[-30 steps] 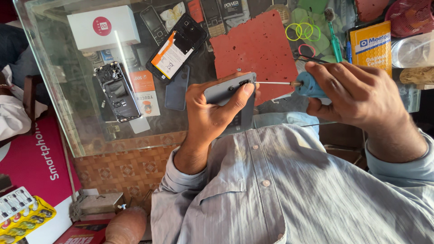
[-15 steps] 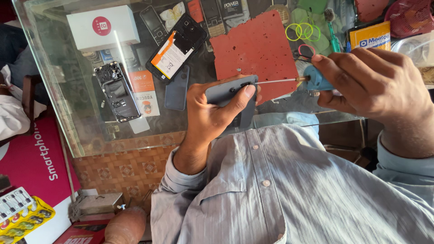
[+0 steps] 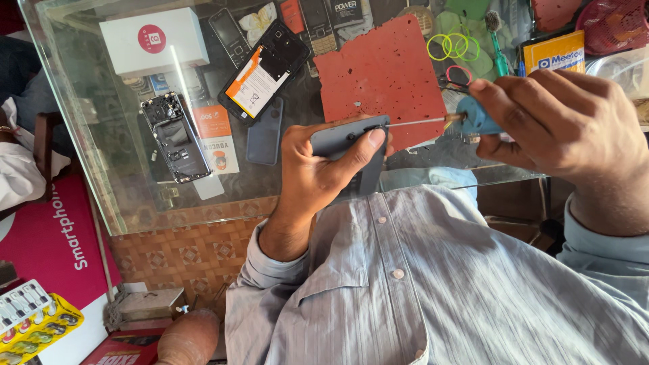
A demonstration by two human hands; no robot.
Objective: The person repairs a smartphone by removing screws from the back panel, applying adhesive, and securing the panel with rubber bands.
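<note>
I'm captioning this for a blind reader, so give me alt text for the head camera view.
A person's left hand grips a dark grey phone body while the right hand holds a blue-handled screwdriver with its thin metal tip at the phone's edge. Beyond, a glass counter carries a pitted red rubber mat, an opened black phone and a white box.

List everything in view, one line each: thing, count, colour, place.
grey phone: one, grey, in left hand
screwdriver: one, blue handle, in right hand, tip at the phone
red mat: one, red, on glass counter
white box: one, white, far left
opened phone: one, black, beside the mat
phone frame: one, dark, on the counter's left
rubber bands: several, yellow-green, right of the mat
left hand: one, holds the phone
right hand: one, grips the screwdriver
</note>
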